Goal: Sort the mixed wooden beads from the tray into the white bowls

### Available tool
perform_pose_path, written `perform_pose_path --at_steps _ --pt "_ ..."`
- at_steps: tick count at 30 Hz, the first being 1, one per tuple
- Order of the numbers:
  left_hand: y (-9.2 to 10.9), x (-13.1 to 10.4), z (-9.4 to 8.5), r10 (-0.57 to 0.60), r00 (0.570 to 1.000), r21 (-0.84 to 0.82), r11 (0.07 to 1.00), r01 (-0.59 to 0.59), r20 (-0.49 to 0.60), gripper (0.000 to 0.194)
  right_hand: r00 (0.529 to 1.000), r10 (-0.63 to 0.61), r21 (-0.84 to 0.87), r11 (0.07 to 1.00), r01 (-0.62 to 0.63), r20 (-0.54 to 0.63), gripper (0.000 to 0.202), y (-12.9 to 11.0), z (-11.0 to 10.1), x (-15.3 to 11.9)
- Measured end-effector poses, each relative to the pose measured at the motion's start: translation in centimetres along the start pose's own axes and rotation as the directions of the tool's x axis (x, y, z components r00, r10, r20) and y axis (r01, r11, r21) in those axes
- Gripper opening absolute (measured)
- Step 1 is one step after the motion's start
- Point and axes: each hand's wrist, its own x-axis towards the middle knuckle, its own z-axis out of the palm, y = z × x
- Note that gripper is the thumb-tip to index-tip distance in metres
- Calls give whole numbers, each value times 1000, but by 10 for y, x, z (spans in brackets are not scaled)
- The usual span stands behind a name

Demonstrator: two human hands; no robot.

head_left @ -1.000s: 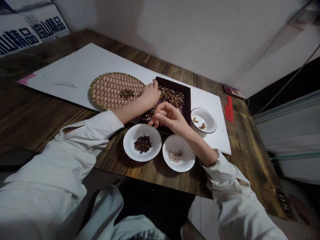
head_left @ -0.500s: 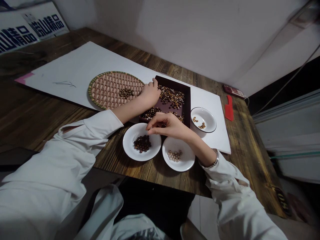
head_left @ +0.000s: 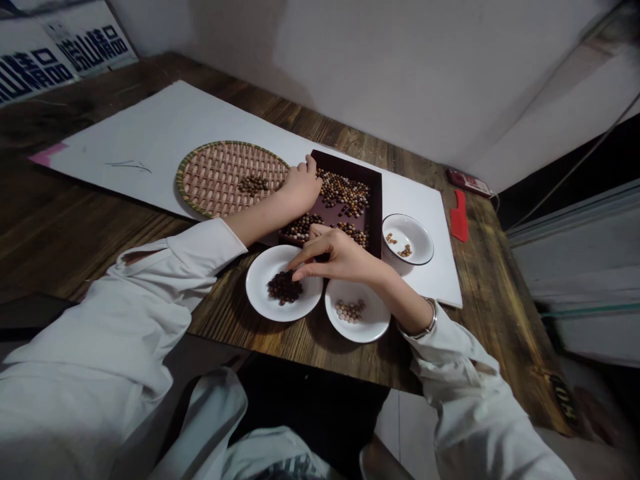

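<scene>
My left hand [head_left: 303, 187] rests at the left rim of a dark red box [head_left: 376, 200] that holds many mixed beads [head_left: 345, 193]; its fingers bend over the edge, and whether they hold anything is hidden. Over the right part of a white plate [head_left: 260, 299] with dark beads [head_left: 285, 287] is my right hand [head_left: 337, 257], thumb and forefinger apart at the tips, with nothing visible between them. A second white plate [head_left: 357, 333] with pale beads [head_left: 349, 311] sits below my right wrist.
A round woven tray [head_left: 210, 180] with greenish-brown beads lies left of the box. On the right stand a white bowl [head_left: 423, 245] with a few yellowish beads, a red comb-like object [head_left: 459, 217] and a red device [head_left: 469, 182]. A wall rises behind.
The thumb and forefinger of my right hand have spread apart over the dark beads. My left hand has stayed almost still at the box rim.
</scene>
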Motion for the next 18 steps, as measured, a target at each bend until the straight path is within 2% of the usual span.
perform_pose_path --at_steps 8,18 --pt "-3 2 5 2 1000 -52 999 -3 -16 48 998 44 27 999 -42 -51 24 -4 0 -1" --pt "0 -1 -2 -5 1000 26 1000 4 25 46 991 72 73 995 -64 -109 31 -9 -1 -1"
